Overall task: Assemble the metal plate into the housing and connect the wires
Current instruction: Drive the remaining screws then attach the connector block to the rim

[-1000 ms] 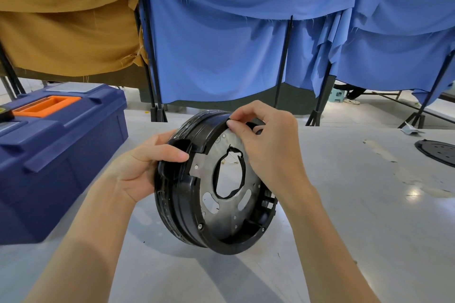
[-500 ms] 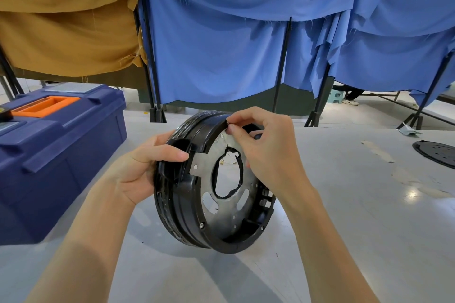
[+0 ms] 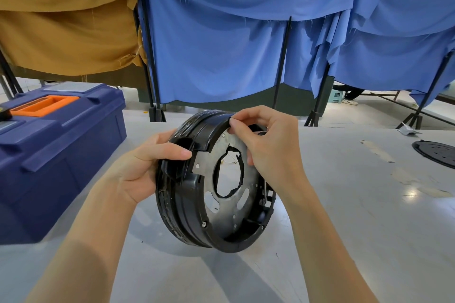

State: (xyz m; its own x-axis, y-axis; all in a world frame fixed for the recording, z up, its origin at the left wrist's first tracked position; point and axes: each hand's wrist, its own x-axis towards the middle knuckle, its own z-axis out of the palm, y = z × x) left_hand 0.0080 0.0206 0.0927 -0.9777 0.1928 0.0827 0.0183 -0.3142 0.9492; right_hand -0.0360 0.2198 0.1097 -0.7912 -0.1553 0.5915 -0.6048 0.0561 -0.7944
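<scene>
The black round housing [image 3: 187,216] stands upright on its edge over the middle of the grey bench [image 3: 344,229], with its open side turned toward the right edge. Whether its lower rim rests on the bench I cannot tell. The metal plate [image 3: 205,174] sits inside the housing, flat against its bottom, and has a big hole in the centre.

The two hands are apart, one on each side of the housing. The left hand [image 3: 145,167] grips the left rim, with the thumb across the front lip. The right hand [image 3: 270,147] pinches at the top rim with thumb and forefinger; something small and black shows between them, but what it is I cannot tell.

A dark blue toolbox [image 3: 61,155] with an orange handle stands at the left edge of the bench. A flat black disc [image 3: 435,154] lies at the right edge. Blue cloth [image 3: 221,44] and brown cloth [image 3: 61,32] hang behind the far edge.
</scene>
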